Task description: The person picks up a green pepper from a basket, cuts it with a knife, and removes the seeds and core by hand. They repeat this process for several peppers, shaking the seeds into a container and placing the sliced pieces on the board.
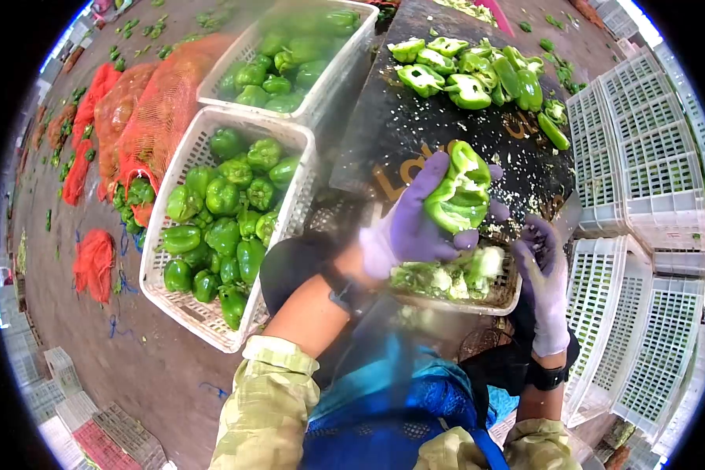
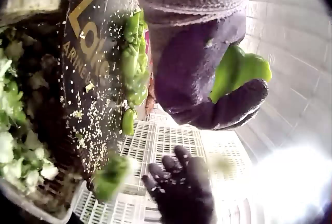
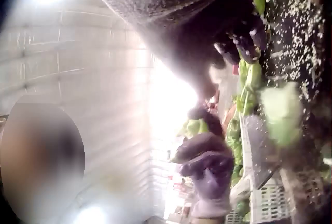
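Note:
My left hand (image 1: 406, 221), in a purple and white glove, grips a hollow green pepper piece (image 1: 460, 188) above the near edge of the black board (image 1: 376, 125). Nothing shows in my gloved right hand (image 1: 542, 278); its fingers are loosely bent, with seeds on the fingertips in the left wrist view. Between the hands and lower down, a blurred pale-green chunk (image 1: 486, 265) (image 2: 111, 176) (image 3: 282, 112) appears apart from both, over a basket of pepper trimmings (image 1: 427, 280). Cut pepper pieces (image 1: 470, 78) lie at the board's far side.
Two white crates of whole green peppers, one near (image 1: 309, 157) and one farther (image 1: 301, 117), stand left of the board. Stacked white crates (image 1: 642, 141) rise on the right. Red mesh sacks (image 1: 172, 102) lie at the far left on the floor (image 1: 157, 384).

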`<control>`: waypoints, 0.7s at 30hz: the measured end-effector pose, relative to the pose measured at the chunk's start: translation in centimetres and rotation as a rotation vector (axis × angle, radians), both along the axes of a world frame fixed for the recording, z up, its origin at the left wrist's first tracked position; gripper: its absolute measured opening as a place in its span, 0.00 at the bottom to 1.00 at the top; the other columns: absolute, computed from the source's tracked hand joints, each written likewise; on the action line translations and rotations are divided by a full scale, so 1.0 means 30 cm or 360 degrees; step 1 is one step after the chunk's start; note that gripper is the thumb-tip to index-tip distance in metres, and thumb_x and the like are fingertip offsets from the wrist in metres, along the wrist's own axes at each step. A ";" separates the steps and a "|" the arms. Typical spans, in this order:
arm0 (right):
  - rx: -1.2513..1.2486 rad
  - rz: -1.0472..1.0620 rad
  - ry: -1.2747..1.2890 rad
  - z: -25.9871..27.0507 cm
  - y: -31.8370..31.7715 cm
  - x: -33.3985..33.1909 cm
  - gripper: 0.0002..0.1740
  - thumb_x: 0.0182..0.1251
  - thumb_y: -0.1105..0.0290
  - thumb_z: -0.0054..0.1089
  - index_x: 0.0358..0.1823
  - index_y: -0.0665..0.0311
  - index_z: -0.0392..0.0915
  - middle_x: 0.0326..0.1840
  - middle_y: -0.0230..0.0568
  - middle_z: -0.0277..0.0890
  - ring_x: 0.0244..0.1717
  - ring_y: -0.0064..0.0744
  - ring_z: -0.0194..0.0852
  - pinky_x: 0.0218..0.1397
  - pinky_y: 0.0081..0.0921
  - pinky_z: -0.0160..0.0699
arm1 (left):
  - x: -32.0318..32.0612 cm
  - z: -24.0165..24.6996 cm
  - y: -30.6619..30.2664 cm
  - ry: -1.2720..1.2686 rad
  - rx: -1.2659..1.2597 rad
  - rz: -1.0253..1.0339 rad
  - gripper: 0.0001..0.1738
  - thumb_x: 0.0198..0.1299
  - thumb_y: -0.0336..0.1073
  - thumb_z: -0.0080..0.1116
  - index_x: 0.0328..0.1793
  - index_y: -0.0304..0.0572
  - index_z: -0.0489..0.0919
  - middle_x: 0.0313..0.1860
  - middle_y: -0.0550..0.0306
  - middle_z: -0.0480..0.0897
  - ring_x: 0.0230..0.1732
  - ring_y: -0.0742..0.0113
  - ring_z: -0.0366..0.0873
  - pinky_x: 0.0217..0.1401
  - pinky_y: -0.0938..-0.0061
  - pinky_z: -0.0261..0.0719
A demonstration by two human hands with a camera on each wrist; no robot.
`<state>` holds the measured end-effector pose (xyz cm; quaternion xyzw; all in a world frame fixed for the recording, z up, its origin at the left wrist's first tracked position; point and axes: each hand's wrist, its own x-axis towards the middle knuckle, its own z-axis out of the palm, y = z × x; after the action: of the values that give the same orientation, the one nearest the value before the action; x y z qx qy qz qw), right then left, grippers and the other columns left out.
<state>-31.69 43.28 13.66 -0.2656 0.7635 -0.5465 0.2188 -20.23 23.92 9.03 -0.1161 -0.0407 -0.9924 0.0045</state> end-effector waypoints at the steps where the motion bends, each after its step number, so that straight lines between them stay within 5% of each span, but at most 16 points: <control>1: 0.0026 -0.0019 0.0174 0.023 -0.024 0.019 0.22 0.61 0.76 0.64 0.57 0.68 0.72 0.43 0.31 0.74 0.38 0.19 0.72 0.45 0.17 0.75 | -0.008 0.000 0.008 0.0003 0.0034 -0.0017 0.40 0.61 0.33 0.60 0.77 0.52 0.53 0.68 0.46 0.66 0.57 0.62 0.75 0.34 0.79 0.79; 3: 0.0202 0.0149 0.0786 0.104 -0.091 0.061 0.27 0.56 0.78 0.66 0.59 0.62 0.73 0.44 0.37 0.76 0.39 0.22 0.76 0.43 0.19 0.78 | -0.019 -0.005 0.024 -0.0064 -0.0120 -0.0056 0.37 0.60 0.39 0.57 0.74 0.51 0.55 0.64 0.49 0.69 0.53 0.63 0.76 0.32 0.78 0.79; 6: 0.0858 0.0379 0.1464 0.081 -0.195 0.054 0.17 0.56 0.71 0.66 0.49 0.55 0.77 0.45 0.43 0.77 0.37 0.37 0.82 0.36 0.30 0.80 | -0.017 -0.024 0.047 -0.0252 -0.0686 -0.0113 0.38 0.64 0.70 0.41 0.67 0.48 0.65 0.48 0.56 0.79 0.33 0.67 0.80 0.23 0.81 0.77; 7: 0.0881 0.0511 0.1510 0.044 -0.211 0.029 0.16 0.56 0.70 0.64 0.47 0.56 0.76 0.44 0.43 0.77 0.37 0.41 0.81 0.35 0.33 0.79 | -0.019 0.012 0.059 -0.0589 -0.0688 -0.0032 0.37 0.65 0.70 0.38 0.63 0.48 0.68 0.39 0.58 0.80 0.22 0.70 0.78 0.17 0.80 0.74; 9: 0.0925 0.0763 0.1651 0.012 -0.224 0.003 0.16 0.56 0.72 0.59 0.47 0.57 0.74 0.39 0.43 0.76 0.32 0.45 0.80 0.32 0.38 0.77 | -0.016 -0.018 0.060 -0.0788 -0.0809 -0.0065 0.36 0.65 0.70 0.38 0.62 0.49 0.68 0.37 0.58 0.80 0.22 0.70 0.77 0.17 0.81 0.72; 12: 0.0859 0.0813 0.1478 -0.013 -0.212 -0.010 0.17 0.55 0.75 0.57 0.48 0.60 0.73 0.38 0.44 0.76 0.30 0.46 0.79 0.31 0.39 0.76 | -0.021 -0.029 0.072 -0.0945 -0.0921 -0.0029 0.36 0.65 0.71 0.38 0.62 0.49 0.68 0.35 0.58 0.79 0.22 0.71 0.76 0.16 0.81 0.71; 13: 0.0641 0.0764 0.1433 -0.029 -0.210 -0.012 0.13 0.61 0.74 0.56 0.48 0.64 0.73 0.34 0.41 0.76 0.25 0.38 0.78 0.27 0.33 0.75 | -0.030 -0.023 0.076 -0.0958 -0.1001 0.0005 0.36 0.65 0.71 0.39 0.63 0.49 0.68 0.36 0.58 0.79 0.22 0.71 0.76 0.16 0.80 0.71; 16: 0.0241 0.0452 -0.0437 -0.028 -0.165 -0.015 0.11 0.68 0.69 0.55 0.47 0.67 0.73 0.30 0.35 0.74 0.22 0.26 0.74 0.25 0.24 0.74 | -0.050 -0.021 0.089 -0.0880 -0.0920 0.0282 0.39 0.65 0.70 0.39 0.70 0.51 0.63 0.42 0.55 0.78 0.25 0.70 0.76 0.17 0.76 0.72; 17: 0.0107 0.0394 -0.0735 -0.025 -0.132 -0.021 0.12 0.71 0.65 0.55 0.46 0.69 0.74 0.29 0.31 0.73 0.22 0.18 0.70 0.24 0.17 0.72 | -0.049 -0.006 0.060 -0.0780 -0.0748 0.0251 0.39 0.65 0.70 0.40 0.71 0.52 0.62 0.43 0.55 0.77 0.25 0.69 0.76 0.18 0.76 0.72; 20: 0.0758 0.0938 -0.0452 0.028 -0.025 -0.072 0.13 0.66 0.68 0.61 0.47 0.68 0.75 0.33 0.35 0.77 0.31 0.29 0.79 0.36 0.25 0.78 | -0.035 0.016 0.001 -0.0442 -0.0472 0.0087 0.41 0.64 0.71 0.39 0.74 0.55 0.60 0.48 0.53 0.78 0.23 0.69 0.72 0.21 0.74 0.72; 21: 0.0737 0.0921 0.0110 0.038 -0.018 -0.060 0.14 0.64 0.69 0.62 0.48 0.68 0.75 0.35 0.38 0.78 0.33 0.33 0.79 0.37 0.27 0.78 | -0.033 0.013 0.001 -0.0411 -0.0431 0.0024 0.41 0.64 0.71 0.38 0.74 0.54 0.60 0.48 0.52 0.78 0.23 0.68 0.72 0.21 0.74 0.72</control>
<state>-33.49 42.74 14.81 -0.4323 0.7671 -0.2656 0.3926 -21.21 23.94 9.42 0.0129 -0.1750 -0.9844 -0.0088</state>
